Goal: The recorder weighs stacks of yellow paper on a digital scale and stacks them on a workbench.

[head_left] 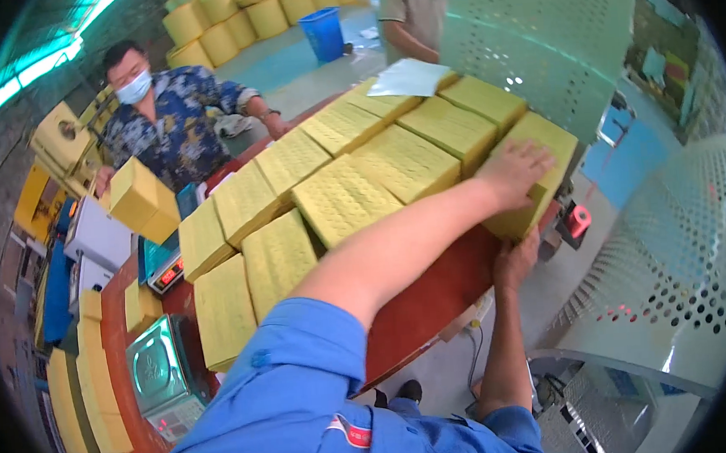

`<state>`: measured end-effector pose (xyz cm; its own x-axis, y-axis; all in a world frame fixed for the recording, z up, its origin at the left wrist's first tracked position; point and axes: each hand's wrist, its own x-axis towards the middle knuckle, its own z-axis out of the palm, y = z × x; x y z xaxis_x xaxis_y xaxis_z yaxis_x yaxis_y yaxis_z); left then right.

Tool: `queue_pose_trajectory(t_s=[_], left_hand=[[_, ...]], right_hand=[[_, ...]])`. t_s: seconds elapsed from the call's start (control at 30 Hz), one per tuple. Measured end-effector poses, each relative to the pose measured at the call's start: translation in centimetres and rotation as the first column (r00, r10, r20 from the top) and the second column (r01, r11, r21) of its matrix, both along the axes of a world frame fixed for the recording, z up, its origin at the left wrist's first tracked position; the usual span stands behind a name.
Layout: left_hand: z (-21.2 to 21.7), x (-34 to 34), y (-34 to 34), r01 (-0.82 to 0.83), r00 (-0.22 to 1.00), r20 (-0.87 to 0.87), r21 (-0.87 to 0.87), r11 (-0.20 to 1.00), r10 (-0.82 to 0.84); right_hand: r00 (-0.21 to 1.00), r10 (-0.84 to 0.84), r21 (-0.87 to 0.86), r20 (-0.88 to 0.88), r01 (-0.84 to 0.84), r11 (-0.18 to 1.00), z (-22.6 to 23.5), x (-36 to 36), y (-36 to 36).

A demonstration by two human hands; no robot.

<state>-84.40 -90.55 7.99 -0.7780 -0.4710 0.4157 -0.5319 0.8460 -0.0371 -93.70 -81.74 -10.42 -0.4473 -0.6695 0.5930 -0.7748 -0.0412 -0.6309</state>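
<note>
Right hand (514, 260) sat nearest, under the counter (435, 293) edge, grip cupping the yellow block (536, 176) from below at 5 o'clock. Left hand (515, 169) lay flat on top, fingers spread, unclenched. Block's long axis ran toward 1 o'clock, ending the block row (352, 185).

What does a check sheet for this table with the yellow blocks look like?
Surface: red table, mostly covered.
Job's things: yellow blocks in rows; end block at the right edge.
Clutter: two scales, white sheet.
Hands: left hand flat on top of the end block; right hand under its lower edge.
Cables: one cable hangs below the table edge.
Surroundings: two co-workers across the table, one holding a yellow box; blue bin; green perforated panel; yellow rolls behind.
</note>
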Motion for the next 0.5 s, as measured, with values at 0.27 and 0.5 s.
queue_pose_trajectory(t_s=[0.27, 0.5], left_hand=[[6.0, 4.6, 11.9, 0.0, 0.999, -0.044, 0.094, 0.996, 0.004], [15.1, 29.6, 31.3, -0.128, 0.688, -0.682, 0.22, 0.967, 0.246]], right_hand=[[0.96, 0.195, -0.086, 0.199, -0.181, 0.98, 1.2, 1.1, 5.9], [0.765, 0.611, -0.311, 0.203, -0.542, 0.781, 14.1, 16.9, 19.0]])
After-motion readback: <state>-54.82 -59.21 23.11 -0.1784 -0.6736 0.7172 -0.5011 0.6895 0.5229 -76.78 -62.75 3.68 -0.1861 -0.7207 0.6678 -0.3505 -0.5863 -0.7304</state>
